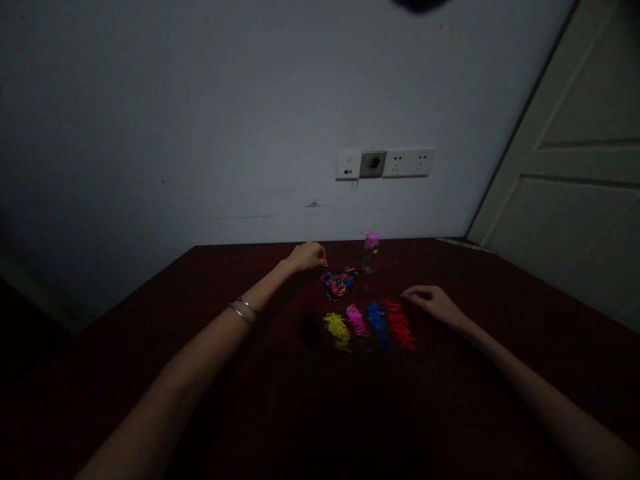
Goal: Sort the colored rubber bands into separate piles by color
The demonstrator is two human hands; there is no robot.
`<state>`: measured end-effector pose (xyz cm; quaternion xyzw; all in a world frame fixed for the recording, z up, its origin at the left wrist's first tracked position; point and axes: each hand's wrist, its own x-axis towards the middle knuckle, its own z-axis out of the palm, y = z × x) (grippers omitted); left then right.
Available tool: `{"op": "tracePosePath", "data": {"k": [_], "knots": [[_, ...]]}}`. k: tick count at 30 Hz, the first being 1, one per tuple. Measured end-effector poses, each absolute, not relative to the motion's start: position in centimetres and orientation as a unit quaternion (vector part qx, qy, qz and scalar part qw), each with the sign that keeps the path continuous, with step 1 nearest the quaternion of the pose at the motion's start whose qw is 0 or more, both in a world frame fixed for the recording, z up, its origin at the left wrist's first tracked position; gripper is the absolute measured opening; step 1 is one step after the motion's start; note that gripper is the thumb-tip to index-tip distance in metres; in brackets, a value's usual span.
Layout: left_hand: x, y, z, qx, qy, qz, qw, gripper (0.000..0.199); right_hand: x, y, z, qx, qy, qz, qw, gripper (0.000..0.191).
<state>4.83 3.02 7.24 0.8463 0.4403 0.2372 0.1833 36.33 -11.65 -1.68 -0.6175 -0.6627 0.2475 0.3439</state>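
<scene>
My left hand (309,256) is at the back of the dark table, its fingertips pinched on a small pale yellowish rubber band (325,263). Just in front of it lies a mixed heap of coloured rubber bands (340,284). Nearer to me, sorted piles form a row: black bands (311,329), barely visible in the dimness, then yellow bands (339,331), pink bands (357,321), blue bands (377,317) and red bands (399,325). Beside the red pile's far right end rests my right hand (434,302), fingers curled and pressed together; whatever they hold is too small to make out.
A clear bottle with a pink cap (371,253) stands behind the mixed heap. White wall sockets (409,163) and a switch panel are on the wall beyond the table (240,267). A pale door (575,160) rises at the right. The light is dim.
</scene>
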Motion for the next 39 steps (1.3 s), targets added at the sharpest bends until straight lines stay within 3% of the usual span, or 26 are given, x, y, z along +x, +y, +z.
{"op": "tracePosePath", "data": {"k": [7, 16, 28, 39], "knots": [[5.0, 4.3, 6.5, 0.875, 0.380, 0.216, 0.208, 0.014, 36.4, -11.5, -1.9, -0.614, -0.666, 0.244, 0.346, 0.033], [4.9, 4.1, 6.4, 0.836, 0.377, 0.225, 0.329, 0.019, 36.7, -11.3, -2.2, -0.615, -0.664, 0.250, 0.343, 0.032], [4.3, 4.0, 6.1, 0.816, 0.377, 0.234, 0.369, 0.022, 36.5, -11.4, -1.8, -0.614, -0.665, 0.250, 0.345, 0.033], [4.5, 3.3, 3.8, 0.753, 0.389, 0.309, 0.432, 0.026, 30.0, -11.9, 2.9, -0.540, -0.682, 0.296, 0.394, 0.029]]}}
